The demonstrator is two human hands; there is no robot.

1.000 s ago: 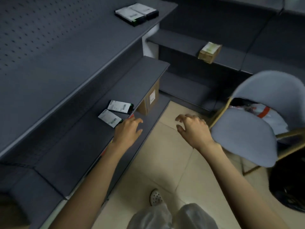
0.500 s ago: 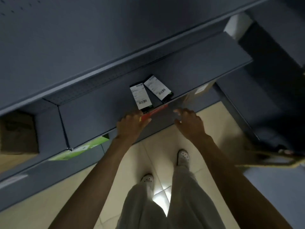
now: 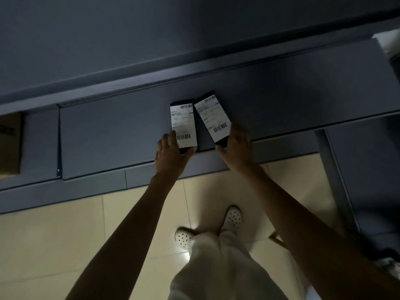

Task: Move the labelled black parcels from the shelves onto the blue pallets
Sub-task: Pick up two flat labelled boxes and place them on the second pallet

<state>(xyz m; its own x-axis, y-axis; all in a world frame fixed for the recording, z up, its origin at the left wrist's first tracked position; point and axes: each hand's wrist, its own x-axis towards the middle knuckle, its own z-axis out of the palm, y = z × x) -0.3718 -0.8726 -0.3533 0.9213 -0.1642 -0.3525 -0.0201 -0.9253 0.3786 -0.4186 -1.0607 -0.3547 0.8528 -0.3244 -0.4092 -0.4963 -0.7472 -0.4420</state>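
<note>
Two flat black parcels with white barcode labels lie side by side on a dark grey shelf (image 3: 108,131). My left hand (image 3: 171,154) grips the near end of the left parcel (image 3: 183,124), thumb under its edge and fingers along its left side. My right hand (image 3: 237,148) wraps the near end of the right parcel (image 3: 213,118), which is angled to the left. Both parcels still rest on the shelf. No blue pallet is in view.
A higher grey shelf (image 3: 151,40) overhangs at the top. A brown cardboard box (image 3: 9,144) sits in the shelf bay at far left. Another shelf unit (image 3: 363,169) stands to the right. My feet (image 3: 232,217) are on the beige tiled floor (image 3: 54,234).
The view has turned to face the shelf squarely. Both hands have reached forward from the shelf's front edge onto the two parcels and closed on their near ends.
</note>
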